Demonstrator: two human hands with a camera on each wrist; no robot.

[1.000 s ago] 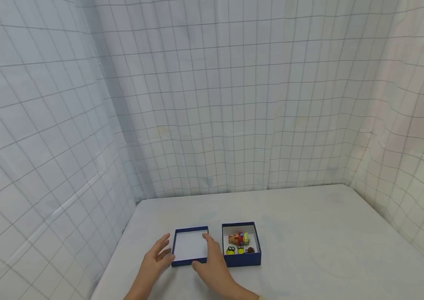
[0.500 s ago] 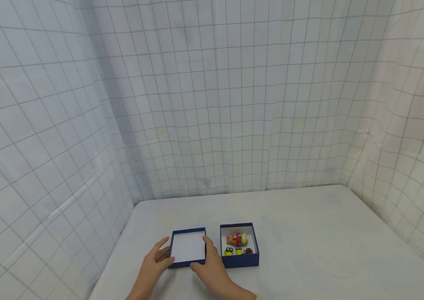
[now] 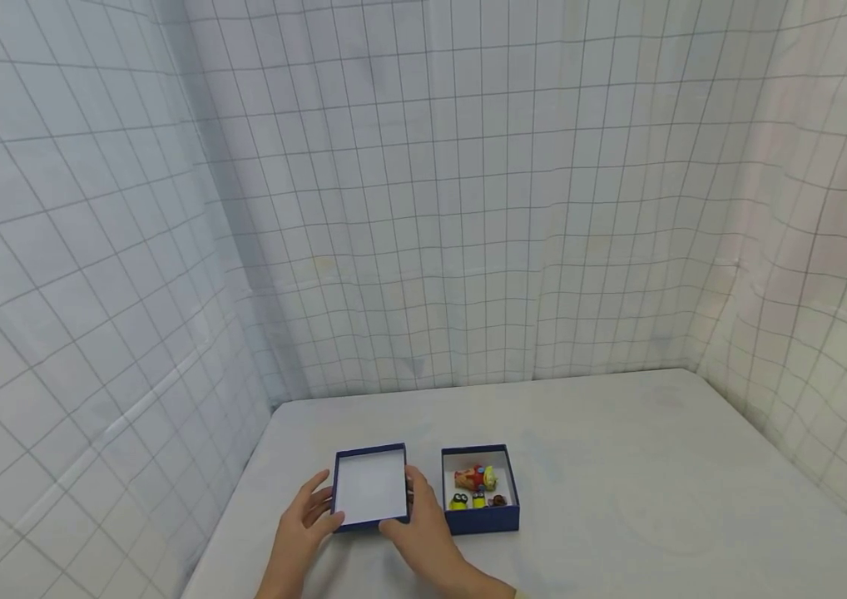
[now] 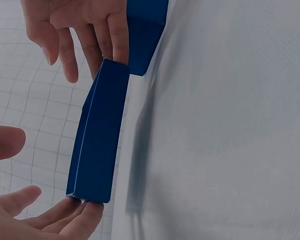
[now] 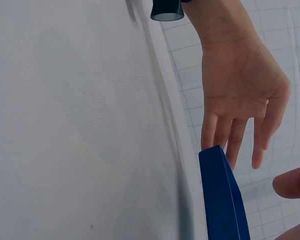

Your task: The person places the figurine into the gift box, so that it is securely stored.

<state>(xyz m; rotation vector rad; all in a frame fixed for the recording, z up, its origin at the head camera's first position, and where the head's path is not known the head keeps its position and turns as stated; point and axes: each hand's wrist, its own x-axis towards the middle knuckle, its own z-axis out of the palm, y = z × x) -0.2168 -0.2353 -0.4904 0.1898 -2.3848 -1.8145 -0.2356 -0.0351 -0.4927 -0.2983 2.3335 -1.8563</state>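
A shallow blue box lid with a white inside tilts a little above the table, its open side toward me. My left hand presses its fingertips to the lid's left side, and my right hand does the same at the right. In the left wrist view the lid spans between both hands' fingertips, a shadow on the cloth below. The left hand's fingers run nearly straight in the right wrist view, thumb apart from the lid.
Right of the lid stands a deeper blue box. Inside lie a red-and-yellow toy figure, two small yellow figures and a small brown piece. A white cloth covers the table; checked white curtains surround it.
Both hands have closed in on the lid's sides. The lid has risen off the table, shifted slightly left and tilted. The deeper box and its toys stay put.
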